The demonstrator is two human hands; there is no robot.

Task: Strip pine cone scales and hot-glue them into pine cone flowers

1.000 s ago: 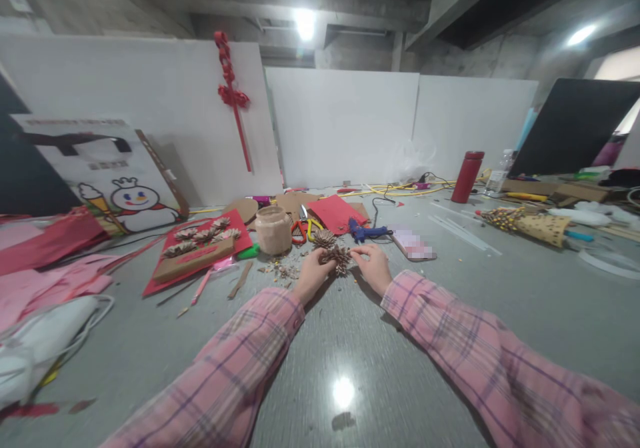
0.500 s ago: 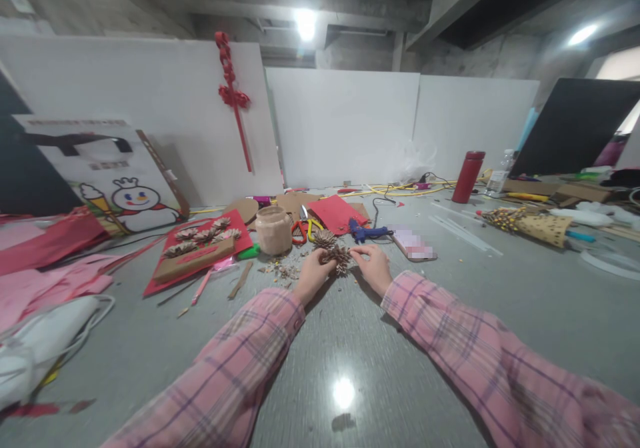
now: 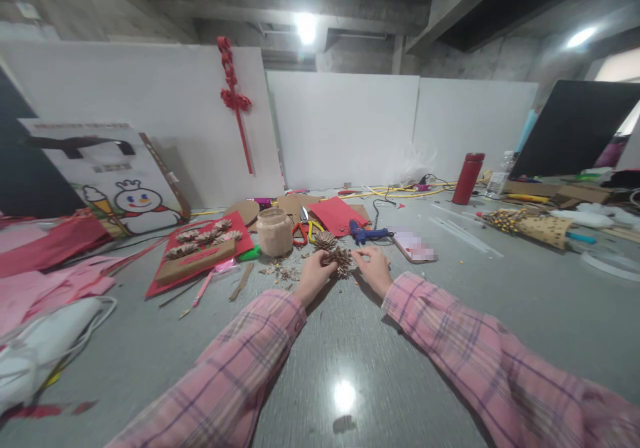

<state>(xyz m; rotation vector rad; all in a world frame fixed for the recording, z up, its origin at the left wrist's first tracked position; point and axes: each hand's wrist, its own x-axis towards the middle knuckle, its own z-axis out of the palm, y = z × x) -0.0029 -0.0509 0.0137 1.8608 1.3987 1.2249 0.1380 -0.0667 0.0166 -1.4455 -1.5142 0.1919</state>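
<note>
My left hand [image 3: 316,276] is closed on a brown pinecone-like flower [image 3: 343,262] made of layered scales, held low over the grey table. At its right edge, my right hand [image 3: 373,267] has thumb and forefinger pinched together; whatever lies between the fingertips is too small to make out. Just behind stands a second brown scaly flower [image 3: 325,240], partly covered by the first. Small brown scraps [image 3: 284,272] lie scattered left of my left hand.
Beyond the hands lie a blue glue gun [image 3: 367,233], red- and yellow-handled tools [image 3: 301,233] and red paper [image 3: 336,213]. A brown jar [image 3: 275,233] stands left, near a red card with flowers [image 3: 239,225]. A phone [image 3: 414,245] lies right; a red bottle [image 3: 469,179] stands farther back.
The camera view has shifted very slightly. Both hands keep nearly the same place at the flower, with only a tiny movement of the right fingers.
</note>
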